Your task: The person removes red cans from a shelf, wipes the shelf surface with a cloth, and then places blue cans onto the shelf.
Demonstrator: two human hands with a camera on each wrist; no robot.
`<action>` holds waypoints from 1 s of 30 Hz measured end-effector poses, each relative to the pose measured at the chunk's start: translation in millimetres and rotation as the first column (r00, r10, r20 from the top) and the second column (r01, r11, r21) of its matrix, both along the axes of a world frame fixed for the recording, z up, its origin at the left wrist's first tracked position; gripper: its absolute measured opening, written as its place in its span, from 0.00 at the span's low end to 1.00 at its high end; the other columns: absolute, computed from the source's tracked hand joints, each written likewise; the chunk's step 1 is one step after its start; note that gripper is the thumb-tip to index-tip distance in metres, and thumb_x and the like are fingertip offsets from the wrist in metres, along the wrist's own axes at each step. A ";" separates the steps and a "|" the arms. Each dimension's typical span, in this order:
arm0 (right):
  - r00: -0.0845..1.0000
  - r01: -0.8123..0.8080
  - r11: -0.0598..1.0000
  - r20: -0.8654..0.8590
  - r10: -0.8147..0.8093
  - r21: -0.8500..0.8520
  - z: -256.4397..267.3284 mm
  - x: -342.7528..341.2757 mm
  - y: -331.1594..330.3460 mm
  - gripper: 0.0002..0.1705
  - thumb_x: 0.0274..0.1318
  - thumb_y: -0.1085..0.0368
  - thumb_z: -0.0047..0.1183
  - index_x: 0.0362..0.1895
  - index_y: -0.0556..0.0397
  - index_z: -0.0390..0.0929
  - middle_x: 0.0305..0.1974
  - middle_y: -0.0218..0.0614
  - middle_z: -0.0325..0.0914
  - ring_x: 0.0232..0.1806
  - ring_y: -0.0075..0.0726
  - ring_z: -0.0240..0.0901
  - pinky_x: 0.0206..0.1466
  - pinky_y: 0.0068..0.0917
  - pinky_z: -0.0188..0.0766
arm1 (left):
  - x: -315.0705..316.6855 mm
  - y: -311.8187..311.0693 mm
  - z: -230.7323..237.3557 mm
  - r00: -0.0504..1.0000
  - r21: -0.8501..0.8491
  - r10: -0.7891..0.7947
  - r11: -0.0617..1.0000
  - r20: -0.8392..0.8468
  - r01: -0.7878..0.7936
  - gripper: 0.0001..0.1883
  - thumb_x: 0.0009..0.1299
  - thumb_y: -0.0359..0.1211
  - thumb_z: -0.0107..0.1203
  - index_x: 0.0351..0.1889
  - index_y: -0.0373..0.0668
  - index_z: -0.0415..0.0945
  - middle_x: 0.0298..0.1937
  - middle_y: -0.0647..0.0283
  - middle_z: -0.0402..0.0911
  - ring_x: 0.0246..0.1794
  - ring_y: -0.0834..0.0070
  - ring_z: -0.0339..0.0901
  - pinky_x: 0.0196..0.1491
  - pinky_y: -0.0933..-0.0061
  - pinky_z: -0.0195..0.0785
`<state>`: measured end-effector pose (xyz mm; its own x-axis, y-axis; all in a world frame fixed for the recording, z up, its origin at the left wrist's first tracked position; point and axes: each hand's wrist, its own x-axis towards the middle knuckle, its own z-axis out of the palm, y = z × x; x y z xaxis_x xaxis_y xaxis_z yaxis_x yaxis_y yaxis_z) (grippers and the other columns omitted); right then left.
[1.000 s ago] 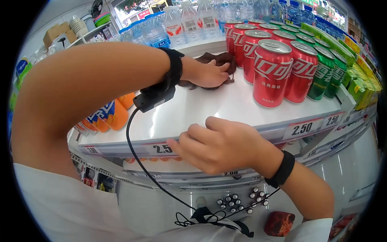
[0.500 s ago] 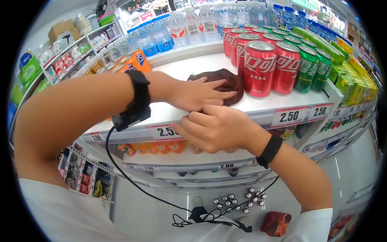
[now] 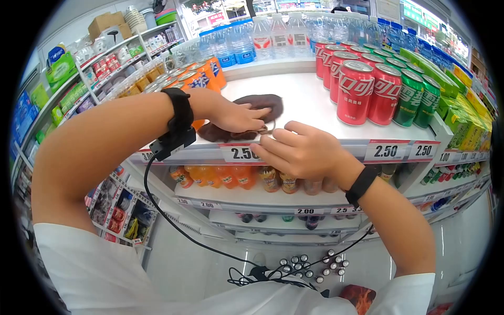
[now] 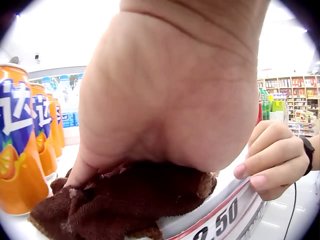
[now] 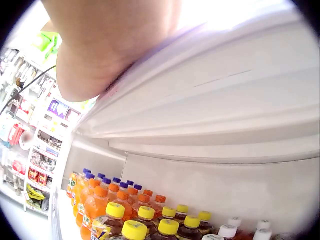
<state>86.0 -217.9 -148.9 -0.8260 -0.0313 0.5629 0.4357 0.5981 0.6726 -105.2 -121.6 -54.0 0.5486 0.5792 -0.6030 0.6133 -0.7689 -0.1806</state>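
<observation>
My left hand (image 3: 233,114) presses down on a crumpled dark brown cloth (image 3: 270,105) at the front left of the white shelf (image 3: 304,100), its fingers spread over it. In the left wrist view the fuzzy brown cloth (image 4: 115,202) bunches under the palm, close to orange soda cans (image 4: 17,145). My right hand (image 3: 307,149) is at the shelf's front edge, right of the cloth, with fingers loosely bent and nothing held in them. Red cola cans (image 3: 354,94) stand in rows at the right.
Green cans (image 3: 407,100) flank the cola. Water bottles (image 3: 278,37) line the back ledge. Price labels (image 3: 386,151) run along the front edge. Bottled drinks (image 5: 125,205) fill the shelf below. Several cans (image 3: 299,262) stand on the floor, and a black cable (image 3: 194,233) hangs from the left wrist.
My left hand has slid the cloth leftward and toward the front, from beside the cola cans toward the orange cans. The right hand has shifted slightly right along the edge.
</observation>
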 end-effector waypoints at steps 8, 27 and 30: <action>0.999 -0.028 0.998 -0.029 0.030 0.064 -3.0 -3.1 4.8 0.13 0.45 0.61 0.54 0.37 0.51 0.79 0.31 0.24 0.72 0.32 0.23 0.70 0.28 0.21 0.65 | -33.2 -25.6 -14.6 0.957 -0.078 0.264 0.963 0.117 -0.256 0.24 0.79 0.43 0.29 0.66 0.37 0.58 0.73 0.33 0.47 0.65 0.40 0.58 0.69 0.50 0.53; 0.983 -0.049 0.984 -0.169 0.078 0.170 -17.2 -8.1 12.8 0.08 0.45 0.61 0.52 0.21 0.50 0.75 0.31 0.27 0.68 0.32 0.27 0.65 0.29 0.22 0.61 | 39.0 4.4 -17.7 0.875 0.154 -0.434 0.899 0.214 0.409 0.28 0.82 0.49 0.24 0.78 0.55 0.46 0.79 0.44 0.40 0.78 0.36 0.36 0.74 0.37 0.39; 0.981 -0.039 0.988 -0.182 0.067 0.151 -16.7 -7.6 11.7 0.08 0.44 0.61 0.53 0.19 0.49 0.73 0.30 0.26 0.66 0.32 0.27 0.64 0.28 0.22 0.59 | 51.9 40.4 -37.3 0.666 0.311 -0.732 0.672 0.144 0.672 0.20 0.80 0.38 0.33 0.67 0.41 0.54 0.76 0.35 0.43 0.75 0.30 0.42 0.69 0.29 0.46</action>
